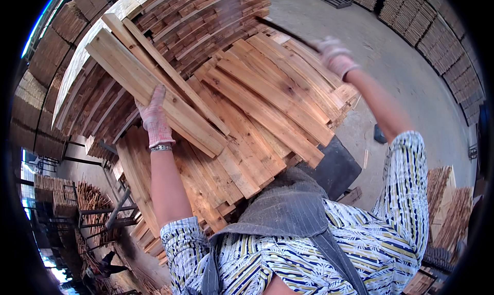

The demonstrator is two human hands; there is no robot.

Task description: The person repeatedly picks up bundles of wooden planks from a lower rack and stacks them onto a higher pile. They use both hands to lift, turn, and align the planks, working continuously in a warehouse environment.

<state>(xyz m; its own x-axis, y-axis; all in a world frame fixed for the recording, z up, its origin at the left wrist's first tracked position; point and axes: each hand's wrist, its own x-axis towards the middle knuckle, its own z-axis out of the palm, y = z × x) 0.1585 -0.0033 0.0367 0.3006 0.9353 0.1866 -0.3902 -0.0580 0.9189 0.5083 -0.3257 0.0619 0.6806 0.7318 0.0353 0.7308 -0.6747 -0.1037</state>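
My left hand point(155, 121), in a pale pinkish work glove, grips the edge of a wooden board point(123, 68) that slants over the stack. Alongside it, narrower boards point(172, 80) lean in the same direction; whether the hand holds these too, I cannot tell. Out to the right, my gloved right hand point(334, 58) is closed around one end of a long dark stick point(288, 31). That hand is smeared by motion, and the stick points left over the far edge of the boards. Below both hands lies a broad layer of loose boards point(247, 156), some overlapping at angles.
A tall pile of stacked boards point(206, 17) rises just behind the loose layer. More wood stacks point(411, 17) line the far right wall, and another stack point(445, 212) stands at lower right. A black object point(337, 163) sits beside the boards. Metal racks point(105, 212) stand at left.
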